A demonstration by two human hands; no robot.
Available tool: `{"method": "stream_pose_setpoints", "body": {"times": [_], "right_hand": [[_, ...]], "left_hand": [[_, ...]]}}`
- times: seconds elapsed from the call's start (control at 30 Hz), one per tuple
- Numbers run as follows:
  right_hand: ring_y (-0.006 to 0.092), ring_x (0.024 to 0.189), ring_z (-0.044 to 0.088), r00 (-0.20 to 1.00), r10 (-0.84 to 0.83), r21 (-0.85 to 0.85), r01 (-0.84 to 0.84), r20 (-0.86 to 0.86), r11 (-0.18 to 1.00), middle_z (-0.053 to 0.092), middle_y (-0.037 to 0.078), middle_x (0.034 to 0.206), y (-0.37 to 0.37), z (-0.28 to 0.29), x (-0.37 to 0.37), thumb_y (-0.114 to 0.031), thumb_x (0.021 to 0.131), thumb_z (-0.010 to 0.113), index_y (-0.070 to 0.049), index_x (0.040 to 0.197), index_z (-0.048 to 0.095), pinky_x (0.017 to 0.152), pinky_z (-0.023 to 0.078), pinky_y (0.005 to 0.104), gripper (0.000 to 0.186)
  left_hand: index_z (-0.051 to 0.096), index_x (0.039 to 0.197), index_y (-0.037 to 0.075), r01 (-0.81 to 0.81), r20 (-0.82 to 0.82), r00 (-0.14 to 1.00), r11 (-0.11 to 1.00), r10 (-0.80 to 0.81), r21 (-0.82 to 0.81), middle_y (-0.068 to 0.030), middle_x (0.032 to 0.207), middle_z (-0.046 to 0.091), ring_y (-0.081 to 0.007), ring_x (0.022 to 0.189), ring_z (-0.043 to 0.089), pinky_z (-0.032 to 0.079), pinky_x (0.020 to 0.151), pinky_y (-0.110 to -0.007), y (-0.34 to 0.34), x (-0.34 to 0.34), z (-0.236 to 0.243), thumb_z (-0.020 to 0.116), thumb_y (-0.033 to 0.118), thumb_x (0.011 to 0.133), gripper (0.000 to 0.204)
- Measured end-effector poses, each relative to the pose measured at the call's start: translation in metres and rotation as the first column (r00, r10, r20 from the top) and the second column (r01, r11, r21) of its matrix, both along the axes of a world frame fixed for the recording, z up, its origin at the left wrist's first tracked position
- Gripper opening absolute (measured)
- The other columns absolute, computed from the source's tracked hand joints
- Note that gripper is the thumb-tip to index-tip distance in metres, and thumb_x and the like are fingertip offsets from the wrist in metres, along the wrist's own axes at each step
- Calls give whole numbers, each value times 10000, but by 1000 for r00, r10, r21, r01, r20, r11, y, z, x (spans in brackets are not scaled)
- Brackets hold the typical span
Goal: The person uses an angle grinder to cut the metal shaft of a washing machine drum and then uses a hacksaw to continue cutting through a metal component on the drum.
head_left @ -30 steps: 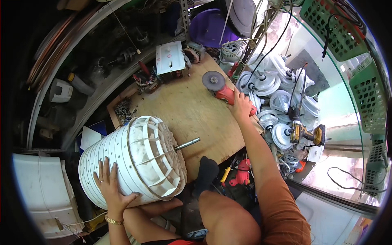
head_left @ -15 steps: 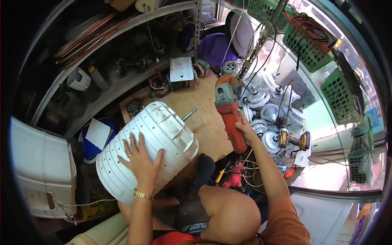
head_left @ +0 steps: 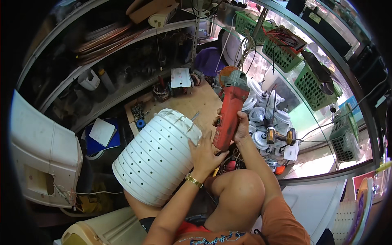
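A red grinder (head_left: 228, 122) is held in the right hand (head_left: 241, 127), with the fingers wrapped round its long body. Its grey head (head_left: 237, 78) is pointed up, above the right hand, and a round orange disc (head_left: 227, 72) is seen behind the head. The left hand (head_left: 204, 154) is placed just to the left of the grinder's low end. It is partly curled, but it cannot be told whether the tail is gripped or only touched.

The grinder looks hard and stiff, and it is likely heavy, most of all at the head. It is best held by the thick red body, with a second hand near the tail, and fingers should be kept off the disc. The smooth case may be a bit slippery.

A white drum (head_left: 153, 163) is tilted to the left of the left hand, against the leg. It looks big but rather light, stiff and smooth. It may be best held round its sides, as the thin ribs (head_left: 179, 118) at its end could be cracked.
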State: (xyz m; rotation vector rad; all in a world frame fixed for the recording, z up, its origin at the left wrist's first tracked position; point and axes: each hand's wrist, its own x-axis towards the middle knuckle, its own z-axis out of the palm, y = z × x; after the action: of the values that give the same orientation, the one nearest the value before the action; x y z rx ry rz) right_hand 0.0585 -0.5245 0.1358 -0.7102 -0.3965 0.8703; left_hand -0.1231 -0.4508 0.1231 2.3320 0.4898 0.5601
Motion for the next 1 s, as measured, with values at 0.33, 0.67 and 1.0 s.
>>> {"method": "stream_pose_setpoints", "body": {"times": [0.33,0.67,1.0], "right_hand": [[328,995,708,999,-48,-143,48,5,989,657,185,1146,-8,-7,2,-467,850,787,33,1330,506,892,605,511,749],[269,685,706,951,-299,-267,308,76,913,690,158,915,-3,-35,4,-204,837,789,-1,1171,533,590,622,409,467],[272,684,705,936,-350,-334,342,37,879,686,165,900,-5,-57,10,-203,850,770,13,1138,544,607,622,422,425]], "left_hand": [[550,1270,16,128,162,980,988,-114,-80,-201,947,705,-377,827,637,408,934,-463,-8,5,-36,761,182,838,509],[545,1165,-72,86,152,987,640,49,-763,-245,1116,728,-297,1062,725,546,943,-388,-35,8,-102,785,163,877,442],[572,1089,-56,28,137,987,750,83,-661,-254,984,733,-338,931,743,557,820,-399,-37,18,-101,790,295,910,449]]}}
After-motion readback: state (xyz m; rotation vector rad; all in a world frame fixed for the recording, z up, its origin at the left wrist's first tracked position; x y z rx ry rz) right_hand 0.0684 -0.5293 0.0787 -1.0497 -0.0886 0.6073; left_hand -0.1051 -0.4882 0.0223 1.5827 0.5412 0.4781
